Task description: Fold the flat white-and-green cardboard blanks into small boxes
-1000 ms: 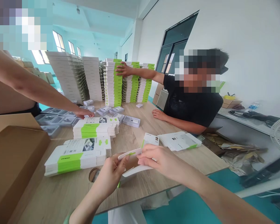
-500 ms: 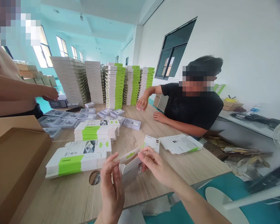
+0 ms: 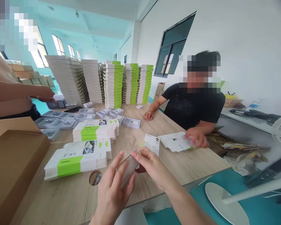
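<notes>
Wooden table (image 3: 178, 168) — left hand (image 3: 113, 195), right hand (image 3: 152, 165) clamped on white carton (image 3: 130, 167), now edge-on

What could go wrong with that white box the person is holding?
The white box is held only by the fingers of the left hand and right hand, so it might slip. It could then land near the round hole in the wooden table. A bumped arm might also knock the pile of flat boxes nearby.
</notes>
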{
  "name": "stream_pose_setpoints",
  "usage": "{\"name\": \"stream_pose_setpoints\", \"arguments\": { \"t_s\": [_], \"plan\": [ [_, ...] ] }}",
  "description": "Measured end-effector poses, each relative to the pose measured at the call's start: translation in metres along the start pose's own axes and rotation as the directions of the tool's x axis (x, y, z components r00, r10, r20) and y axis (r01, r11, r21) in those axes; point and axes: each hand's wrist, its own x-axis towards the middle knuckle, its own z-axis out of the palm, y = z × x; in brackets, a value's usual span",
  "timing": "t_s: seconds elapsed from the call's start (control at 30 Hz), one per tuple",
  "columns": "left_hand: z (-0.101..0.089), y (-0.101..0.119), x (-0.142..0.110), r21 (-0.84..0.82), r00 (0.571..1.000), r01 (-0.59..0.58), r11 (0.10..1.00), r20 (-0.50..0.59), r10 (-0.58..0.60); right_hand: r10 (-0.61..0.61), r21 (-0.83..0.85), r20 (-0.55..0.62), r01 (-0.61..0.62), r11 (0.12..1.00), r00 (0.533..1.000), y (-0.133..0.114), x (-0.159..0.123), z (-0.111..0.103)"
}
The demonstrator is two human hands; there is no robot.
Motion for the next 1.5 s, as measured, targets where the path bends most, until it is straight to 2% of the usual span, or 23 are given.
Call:
{"name": "stream_pose_setpoints", "arguments": {
  "t_s": [0.1,0.3,0.57,0.77,1.0,1.23,1.43,1.5],
  "plan": [
    [0.002,-0.003,0.005,0.091,1.0,0.021,0.996,0.008,-0.022,0.006,0.027,-0.001,-0.006,1.0,1.0,-0.001,0.002,0.003],
    [0.002,-0.01,0.003,0.095,0.995,0.032,0.995,0.088,-0.041,0.049,0.061,0.008,-0.049,0.997,0.999,-0.006,0.005,0.003],
    [0.001,-0.006,0.006,-0.015,0.97,0.209,0.978,0.129,-0.205,0.09,0.059,0.005,-0.09,0.994,0.996,-0.011,0.014,0.002],
    [0.001,-0.004,0.015,-0.063,0.913,0.343,0.937,0.257,-0.317,0.1,0.044,-0.036,-0.098,0.994,0.994,-0.014,0.022,0.006],
    [0.009,-0.007,0.009,-0.088,0.924,0.313,0.946,0.26,-0.282,0.111,0.05,-0.062,-0.108,0.993,0.992,-0.014,0.023,0.005],
    [0.012,-0.012,0.006,-0.145,0.925,0.312,0.939,0.274,-0.264,0.035,0.011,-0.096,-0.034,0.999,0.995,-0.009,0.024,0.009],
    [0.011,-0.032,0.012,-0.212,0.917,0.326,0.921,0.308,-0.253,-0.137,-0.058,-0.195,0.128,0.99,0.971,0.002,0.027,0.01],
    [0.011,-0.041,0.015,-0.243,0.922,0.318,0.916,0.305,-0.239,-0.198,-0.04,-0.186,0.194,0.98,0.962,0.007,0.029,0.012]
  ]
}}
